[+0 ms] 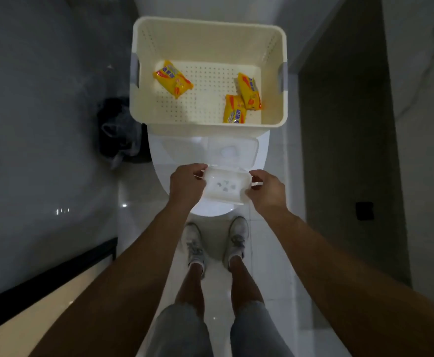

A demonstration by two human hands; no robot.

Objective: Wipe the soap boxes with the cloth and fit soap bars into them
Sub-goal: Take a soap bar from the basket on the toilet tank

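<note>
1. Holding a white soap box (225,186) over the closed toilet lid (164,161), the left hand (185,182) pinches its left end and the right hand (267,189) its right end.
2. Its clear lid (232,150) seems to be hinged open at the far side.
3. Three yellow wrapped soap bars (172,79) lie in the cream basket (210,45) beyond; their blue and red print is too blurred to read.
4. Grey shoes (195,247) stand on the floor tiles.

I can't read the soap wrappers (172,79) in the basket (208,27); left of it, that dark bag (119,130) is just murk.
</note>
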